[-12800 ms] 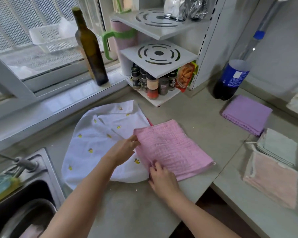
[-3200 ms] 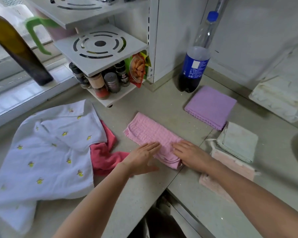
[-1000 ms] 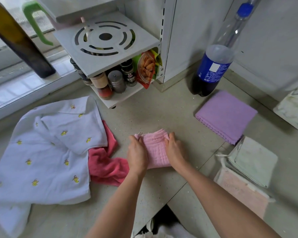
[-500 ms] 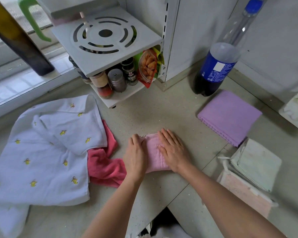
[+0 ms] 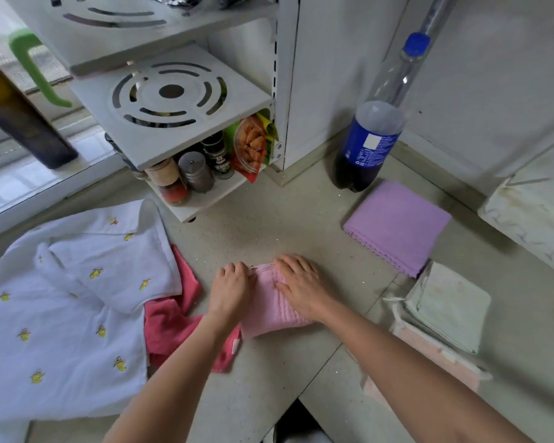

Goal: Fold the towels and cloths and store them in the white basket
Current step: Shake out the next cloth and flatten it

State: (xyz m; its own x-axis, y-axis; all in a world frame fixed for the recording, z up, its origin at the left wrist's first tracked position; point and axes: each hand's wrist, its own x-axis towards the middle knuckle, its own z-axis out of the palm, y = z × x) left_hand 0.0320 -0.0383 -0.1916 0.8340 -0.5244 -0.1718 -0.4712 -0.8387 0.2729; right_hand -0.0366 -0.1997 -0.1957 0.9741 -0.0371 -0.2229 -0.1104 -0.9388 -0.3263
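A light pink cloth [image 5: 271, 306], folded into a small thick square, lies on the counter in front of me. My right hand [image 5: 299, 287] rests flat on top of it, fingers straight. My left hand [image 5: 232, 289] lies along the cloth's left edge with its fingers curled down over that edge. A crumpled red cloth [image 5: 173, 321] sits just left of it, partly under a spread white towel with yellow prints [image 5: 68, 314]. Folded cloths lie to the right: a purple one [image 5: 397, 225], a pale green one [image 5: 448, 306] on top of a peach one [image 5: 429, 356]. No white basket is in view.
A white spice rack [image 5: 173, 100] with jars stands behind the cloths. A blue-labelled soda bottle [image 5: 370, 145] stands by the wall, a dark bottle [image 5: 16, 116] on the window sill. A white block [image 5: 534, 215] sits at far right. The counter edge runs close below my arms.
The pink cloth went from a wide sheet to a long strip to a small square. In the last half second my left hand's fingers curled over its left edge; my right hand stayed flat.
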